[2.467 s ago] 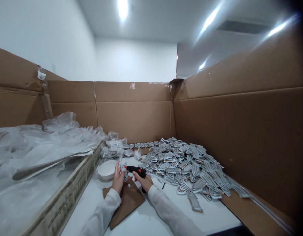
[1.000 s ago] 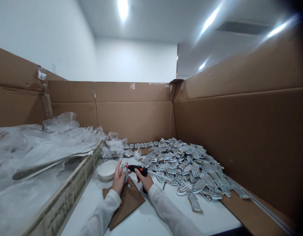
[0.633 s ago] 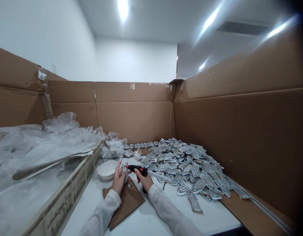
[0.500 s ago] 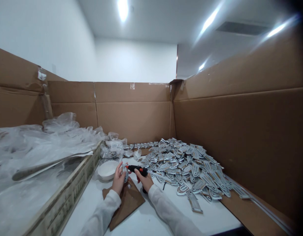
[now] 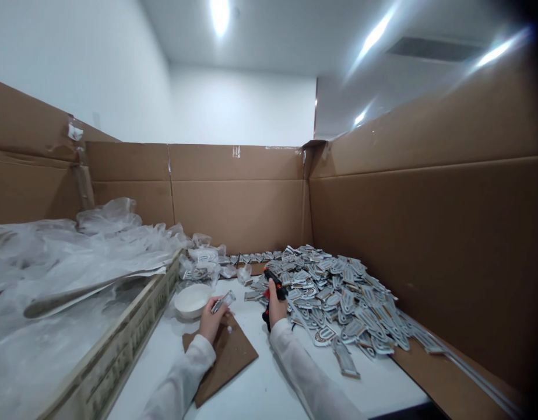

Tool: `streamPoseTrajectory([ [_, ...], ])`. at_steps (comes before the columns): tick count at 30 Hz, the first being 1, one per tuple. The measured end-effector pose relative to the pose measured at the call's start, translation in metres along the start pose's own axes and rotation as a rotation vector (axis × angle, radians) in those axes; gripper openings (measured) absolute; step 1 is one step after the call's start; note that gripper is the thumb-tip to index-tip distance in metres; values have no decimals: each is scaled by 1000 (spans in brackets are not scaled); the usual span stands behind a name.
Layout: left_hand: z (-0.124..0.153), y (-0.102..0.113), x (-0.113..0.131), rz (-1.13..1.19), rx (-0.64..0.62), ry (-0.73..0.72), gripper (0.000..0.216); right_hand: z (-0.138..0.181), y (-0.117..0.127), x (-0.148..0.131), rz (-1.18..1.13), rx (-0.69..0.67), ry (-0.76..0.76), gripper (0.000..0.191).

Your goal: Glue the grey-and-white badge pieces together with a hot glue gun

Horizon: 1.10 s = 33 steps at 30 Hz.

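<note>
My left hand (image 5: 211,322) is closed on a small flat grey-and-white piece (image 5: 224,301), held tilted above a brown board (image 5: 227,361). It looks like the pieces in the pile, though its exact kind is unclear. In my right hand (image 5: 277,306) is a black hot glue gun (image 5: 275,282) with orange parts, its nozzle pointing away and up, apart from the held piece. A white bowl (image 5: 192,301) stands just left of my left hand. On the board lies a small whitish lump (image 5: 229,330).
A large pile of grey-and-white pieces (image 5: 325,291) covers the table's right side. Leftward, a crate (image 5: 120,350) holds clear plastic bags (image 5: 76,256). More bagged pieces (image 5: 203,265) lie behind the bowl. Cardboard walls (image 5: 238,210) enclose the table (image 5: 269,385).
My right hand has drawn the glue gun away from the piece, to the right and upward. My left hand still holds the piece, now turned flatter and pointing right.
</note>
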<state>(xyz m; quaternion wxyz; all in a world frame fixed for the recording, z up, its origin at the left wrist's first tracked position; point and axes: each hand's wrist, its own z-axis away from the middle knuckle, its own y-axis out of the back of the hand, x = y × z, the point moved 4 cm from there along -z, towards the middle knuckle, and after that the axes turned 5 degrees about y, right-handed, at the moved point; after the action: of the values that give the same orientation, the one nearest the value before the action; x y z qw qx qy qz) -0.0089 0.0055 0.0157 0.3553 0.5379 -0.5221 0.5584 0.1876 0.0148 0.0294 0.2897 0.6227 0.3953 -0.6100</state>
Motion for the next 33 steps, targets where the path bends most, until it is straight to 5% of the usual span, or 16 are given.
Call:
streamPoseTrajectory([
  [7,0,1,3,51,13,-26,40,-3,0,2,63,1,16,52],
  [21,4,-2,-1,169,-10,161,49,31,-28,2,103,-601,218,52],
  [33,1,-2,-2,165,-23,131,56,33,-29,3,145,-652,246,55],
])
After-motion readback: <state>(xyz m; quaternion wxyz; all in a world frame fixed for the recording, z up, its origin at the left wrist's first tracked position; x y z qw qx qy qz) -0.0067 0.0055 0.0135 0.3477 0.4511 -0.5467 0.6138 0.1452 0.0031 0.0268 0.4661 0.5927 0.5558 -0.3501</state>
